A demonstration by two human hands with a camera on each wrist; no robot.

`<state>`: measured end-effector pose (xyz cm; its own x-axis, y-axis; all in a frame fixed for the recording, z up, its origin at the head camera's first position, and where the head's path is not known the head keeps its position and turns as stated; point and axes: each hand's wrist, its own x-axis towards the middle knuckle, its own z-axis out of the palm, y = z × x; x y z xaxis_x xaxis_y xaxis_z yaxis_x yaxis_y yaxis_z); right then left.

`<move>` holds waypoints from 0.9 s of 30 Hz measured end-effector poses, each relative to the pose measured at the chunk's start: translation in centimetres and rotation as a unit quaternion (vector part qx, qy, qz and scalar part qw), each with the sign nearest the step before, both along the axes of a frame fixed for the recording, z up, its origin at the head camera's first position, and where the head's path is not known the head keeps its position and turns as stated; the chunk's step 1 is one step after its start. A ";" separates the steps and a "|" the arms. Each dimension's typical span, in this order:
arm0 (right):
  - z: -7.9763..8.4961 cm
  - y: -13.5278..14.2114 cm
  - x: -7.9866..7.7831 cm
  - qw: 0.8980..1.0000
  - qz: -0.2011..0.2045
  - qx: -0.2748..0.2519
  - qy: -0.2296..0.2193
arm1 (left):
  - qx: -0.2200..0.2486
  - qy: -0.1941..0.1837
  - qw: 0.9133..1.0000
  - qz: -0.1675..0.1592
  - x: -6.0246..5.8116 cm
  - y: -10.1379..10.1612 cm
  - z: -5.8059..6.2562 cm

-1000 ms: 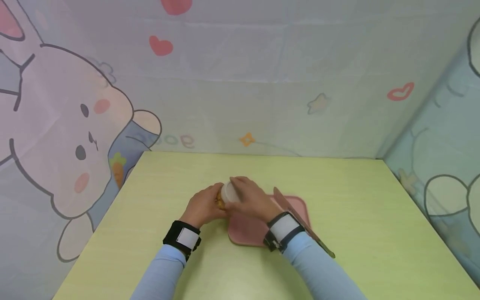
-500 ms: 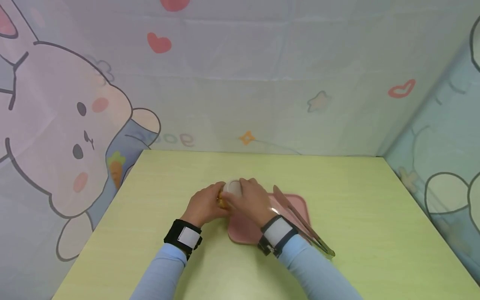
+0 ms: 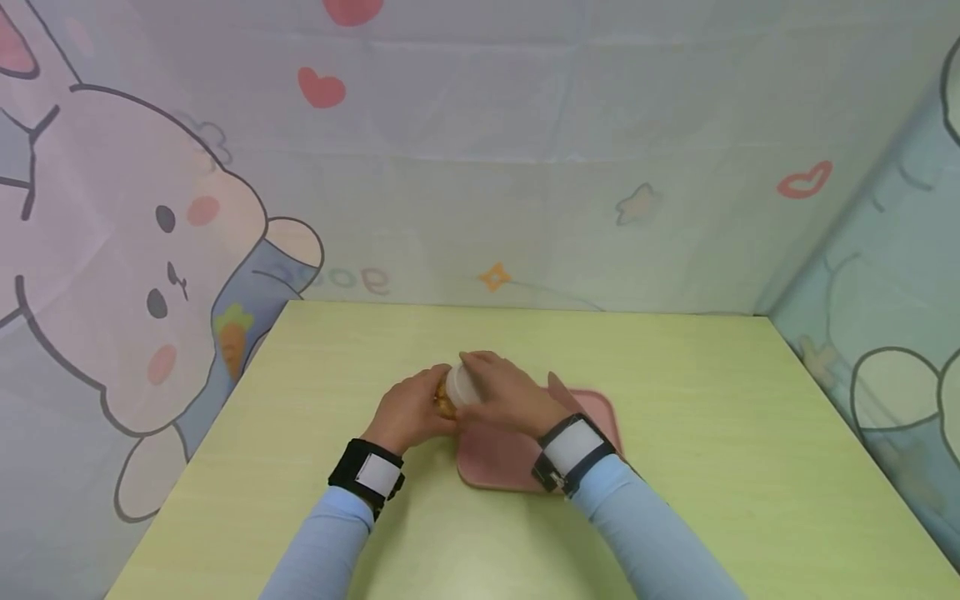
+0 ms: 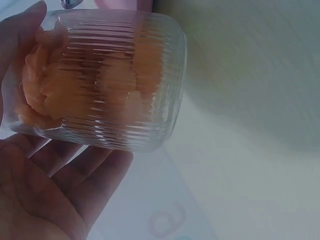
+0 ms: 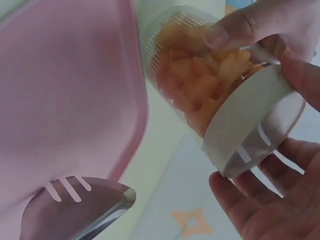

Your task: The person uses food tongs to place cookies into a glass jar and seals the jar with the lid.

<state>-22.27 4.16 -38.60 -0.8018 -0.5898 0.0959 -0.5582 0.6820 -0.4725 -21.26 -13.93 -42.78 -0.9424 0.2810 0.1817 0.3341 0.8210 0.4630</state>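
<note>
A ribbed clear jar [image 4: 110, 75] holds orange pieces that look like fruit or vegetable slices. My left hand [image 3: 408, 412] grips its side, with the thumb on one face and fingers on the other. Around the white lid [image 5: 247, 105], the fingers and thumb of my right hand [image 3: 513, 396] are curled. In the head view the jar leans, its lid turned to the right, and both hands cover most of it. The lid is on the mouth; how tightly it sits cannot be seen.
Just right of the jar lies a pink tray [image 3: 495, 462]. Metal tongs with a slotted head [image 5: 75, 210] rest across it, mostly hidden under the right forearm in the head view. A pale yellow-green table [image 3: 300, 375] meets a printed cloth [image 3: 480, 167] behind.
My right hand has turned about the lid, first one way and then back, and its wrist is now farther right over the tongs. The left hand stays almost still on the jar.
</note>
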 end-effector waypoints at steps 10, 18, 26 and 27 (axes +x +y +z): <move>-0.6 -0.7 0.5 0.998 -0.060 -0.017 0.009 | -0.010 -0.011 1.000 0.006 0.0 0.1 -0.2; -0.7 -1.2 1.0 0.997 -0.075 -0.007 0.029 | 0.000 -0.011 1.000 0.011 0.0 0.1 -0.3; -0.8 -1.3 1.1 0.995 -0.082 0.004 0.055 | 0.004 0.010 1.000 0.015 0.1 0.2 -0.5; -0.8 -1.3 1.0 0.995 -0.083 0.003 0.053 | 0.006 0.010 1.000 0.016 0.1 0.2 -0.5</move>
